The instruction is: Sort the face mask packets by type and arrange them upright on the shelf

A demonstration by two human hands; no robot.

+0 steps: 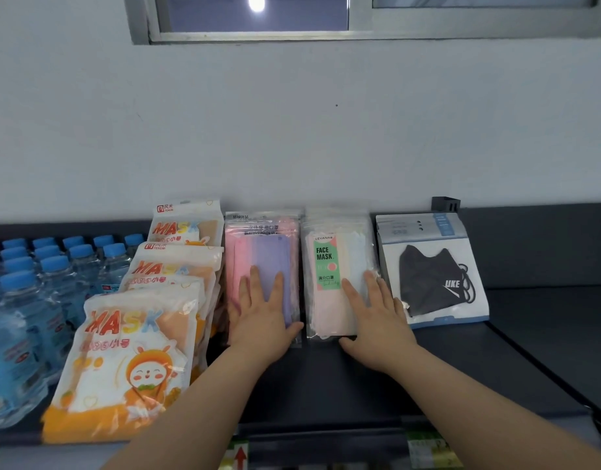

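Nearest the camera, the orange MASK packets (pixel 123 364) overlap in a leaning row at the left of the shelf (pixel 529 334). Just beyond, the left hand (pixel 262 310) presses flat on the pink-and-purple packets (pixel 262 245) and the right hand (pixel 377 313) on the FACE MASK packets (pixel 339 252). Each grip is apart, with straight fingers clamped on nothing. The black mask packets (pixel 431 273) sit just right of these, and water bottles (pixel 38 283) stand far left. All four types look grouped already, so the step in hand seems to be squaring the two middle stacks. Next, each likely needs tipping upright and steadying, as thin slippery sleeves may slide. Behind is a pale wall (pixel 292 130).
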